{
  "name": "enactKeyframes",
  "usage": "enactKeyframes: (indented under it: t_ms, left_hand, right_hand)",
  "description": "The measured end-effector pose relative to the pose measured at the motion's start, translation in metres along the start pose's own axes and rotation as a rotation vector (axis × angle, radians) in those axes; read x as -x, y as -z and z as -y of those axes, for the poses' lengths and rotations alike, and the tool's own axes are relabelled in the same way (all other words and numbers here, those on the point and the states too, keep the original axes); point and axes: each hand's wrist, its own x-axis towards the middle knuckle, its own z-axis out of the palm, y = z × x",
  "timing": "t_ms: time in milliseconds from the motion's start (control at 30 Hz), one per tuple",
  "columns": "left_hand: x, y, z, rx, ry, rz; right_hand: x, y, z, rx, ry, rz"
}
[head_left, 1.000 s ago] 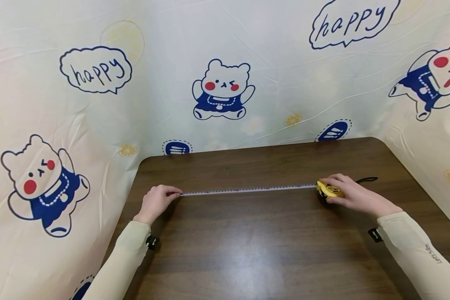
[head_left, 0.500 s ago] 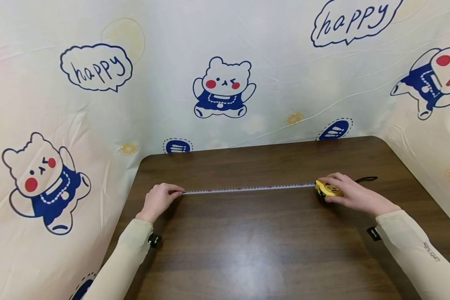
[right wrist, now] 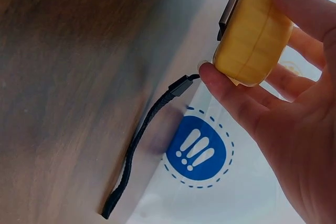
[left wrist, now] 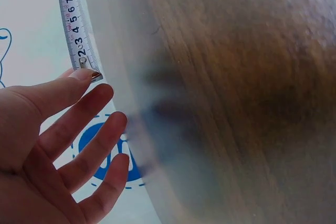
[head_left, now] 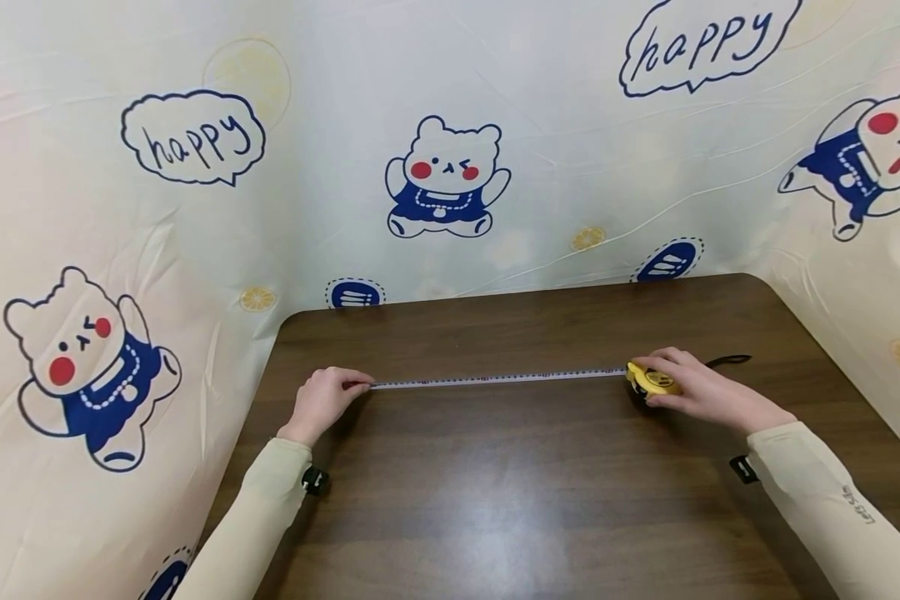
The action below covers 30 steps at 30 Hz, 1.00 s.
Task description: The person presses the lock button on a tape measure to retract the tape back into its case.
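Left hand pinches the partly covered tape end; right hand holds the partly hidden yellow case.

You have two hands, one tape measure, one strap, one table, and, in the head view, three printed bears and two speech bubbles.
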Motion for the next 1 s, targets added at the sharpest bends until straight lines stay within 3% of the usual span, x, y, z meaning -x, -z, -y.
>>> enactKeyframes:
  t_ms: [1000]
  left_hand:
    - [-0.003, -0.006, -0.005, 0.017, -0.025, 0.004]
  right_hand:
    - [-0.011, -0.007, 0.006, 0.011, 0.021, 0.006]
